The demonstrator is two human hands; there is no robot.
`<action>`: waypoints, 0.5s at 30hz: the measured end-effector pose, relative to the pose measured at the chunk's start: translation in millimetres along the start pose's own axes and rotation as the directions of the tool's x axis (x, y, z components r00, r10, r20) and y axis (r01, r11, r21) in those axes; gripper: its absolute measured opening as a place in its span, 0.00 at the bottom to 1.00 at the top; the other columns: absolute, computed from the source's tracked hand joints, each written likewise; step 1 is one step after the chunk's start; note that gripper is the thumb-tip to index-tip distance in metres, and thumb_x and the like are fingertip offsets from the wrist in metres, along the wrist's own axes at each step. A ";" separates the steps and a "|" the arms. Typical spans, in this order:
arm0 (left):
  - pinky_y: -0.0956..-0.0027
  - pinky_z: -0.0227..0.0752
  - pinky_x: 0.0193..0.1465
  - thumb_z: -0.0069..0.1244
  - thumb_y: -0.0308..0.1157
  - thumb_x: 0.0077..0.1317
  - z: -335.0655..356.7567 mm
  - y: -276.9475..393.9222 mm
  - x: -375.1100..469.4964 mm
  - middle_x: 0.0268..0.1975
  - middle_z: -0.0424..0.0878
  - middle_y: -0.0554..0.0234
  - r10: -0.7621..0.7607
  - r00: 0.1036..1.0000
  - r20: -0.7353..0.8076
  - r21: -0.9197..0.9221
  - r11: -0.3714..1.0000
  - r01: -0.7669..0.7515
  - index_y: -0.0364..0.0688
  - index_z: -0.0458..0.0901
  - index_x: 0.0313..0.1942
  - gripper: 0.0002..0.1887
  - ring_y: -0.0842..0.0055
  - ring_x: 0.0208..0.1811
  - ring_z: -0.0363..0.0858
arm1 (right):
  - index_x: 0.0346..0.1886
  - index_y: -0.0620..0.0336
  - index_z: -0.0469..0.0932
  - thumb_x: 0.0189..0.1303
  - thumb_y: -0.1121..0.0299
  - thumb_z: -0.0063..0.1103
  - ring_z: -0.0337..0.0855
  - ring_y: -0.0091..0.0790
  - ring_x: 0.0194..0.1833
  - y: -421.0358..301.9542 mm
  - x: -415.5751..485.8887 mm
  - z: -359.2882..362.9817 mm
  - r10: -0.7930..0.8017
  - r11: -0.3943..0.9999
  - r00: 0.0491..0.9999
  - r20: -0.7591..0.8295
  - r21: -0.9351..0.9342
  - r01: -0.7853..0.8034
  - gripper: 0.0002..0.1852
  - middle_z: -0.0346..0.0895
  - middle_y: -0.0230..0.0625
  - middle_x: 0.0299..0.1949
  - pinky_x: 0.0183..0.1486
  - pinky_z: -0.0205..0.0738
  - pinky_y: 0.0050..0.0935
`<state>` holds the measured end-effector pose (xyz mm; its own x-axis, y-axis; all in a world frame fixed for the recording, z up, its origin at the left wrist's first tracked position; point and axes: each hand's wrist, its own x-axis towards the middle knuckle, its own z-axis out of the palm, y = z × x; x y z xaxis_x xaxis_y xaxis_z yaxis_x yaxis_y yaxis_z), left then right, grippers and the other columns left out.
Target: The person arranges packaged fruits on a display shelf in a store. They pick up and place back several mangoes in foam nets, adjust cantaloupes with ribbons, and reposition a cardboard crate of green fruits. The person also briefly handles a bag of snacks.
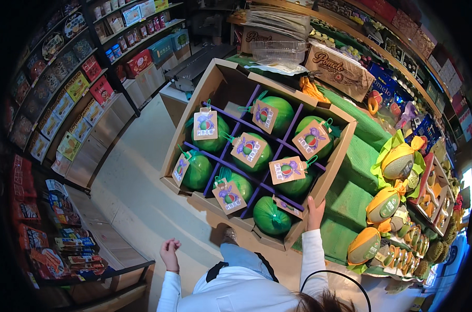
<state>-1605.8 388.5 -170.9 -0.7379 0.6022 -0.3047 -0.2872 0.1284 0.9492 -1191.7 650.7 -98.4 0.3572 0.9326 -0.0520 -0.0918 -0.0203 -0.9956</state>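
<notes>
A large cardboard box (331, 163) is tilted before me, split into compartments by purple dividers (293, 123). Green watermelons (271, 222) fill all but the far-left compartment, which shows bare cardboard. Most are wrapped in green netting and carry a printed card tag (248, 150) on a green cord. At the box's near right corner, my right hand (316, 213) grips the side wall, its thumb over the rim. My left hand (170, 254) hangs in the air to the left, apart from the box, fingers loosely bent and holding nothing.
Green stepped matting (355, 167) runs along the right, bearing netted melons (382, 204) in yellow wraps. Behind the box are a pomelo carton (339, 72) and clear plastic containers (279, 52). Snack shelves (74, 91) and a low rack (115, 273) line the left side of the floor (142, 187).
</notes>
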 end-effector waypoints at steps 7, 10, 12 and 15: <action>0.72 0.75 0.51 0.46 0.30 0.72 79.8 154.7 178.4 0.42 0.81 0.60 0.509 0.849 0.145 0.121 0.842 -0.525 0.33 0.77 0.47 0.10 0.76 0.43 0.81 | 0.55 0.67 0.71 0.62 0.61 0.63 0.75 0.27 0.45 -20.2 49.1 2.3 -0.036 0.993 0.996 -0.082 -0.116 0.026 0.24 0.76 0.36 0.48 0.51 0.69 0.26; 0.70 0.70 0.59 0.46 0.33 0.72 143.1 185.3 238.0 0.52 0.79 0.58 0.418 0.836 0.356 0.174 0.849 -0.498 0.33 0.73 0.56 0.16 0.74 0.53 0.77 | 0.54 0.67 0.72 0.61 0.60 0.65 0.75 0.26 0.45 -30.8 58.0 5.3 -0.027 0.991 0.992 -0.119 -0.135 0.011 0.24 0.77 0.34 0.46 0.50 0.70 0.26; 0.68 0.67 0.61 0.46 0.36 0.73 187.7 192.9 276.7 0.56 0.77 0.57 0.401 0.775 0.489 0.182 0.821 -0.540 0.34 0.71 0.60 0.20 0.72 0.58 0.75 | 0.54 0.68 0.72 0.60 0.59 0.66 0.77 0.27 0.43 -35.3 55.9 6.3 0.048 0.990 0.992 -0.118 -0.123 -0.063 0.26 0.78 0.36 0.45 0.50 0.71 0.26; 0.70 0.66 0.60 0.45 0.42 0.72 229.4 198.0 324.6 0.57 0.76 0.57 0.148 0.686 0.713 0.099 0.947 -0.307 0.31 0.69 0.61 0.26 0.74 0.57 0.74 | 0.52 0.71 0.73 0.57 0.57 0.68 0.79 0.29 0.42 -36.7 49.6 9.0 -0.007 0.980 0.982 -0.188 -0.197 -0.030 0.27 0.79 0.38 0.44 0.48 0.73 0.27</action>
<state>-1762.1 790.1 -63.9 -0.1133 0.9935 -0.0125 0.0150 0.0143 0.9998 -1179.0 701.0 -63.7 0.5260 0.8485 -0.0585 0.0827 -0.1195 -0.9894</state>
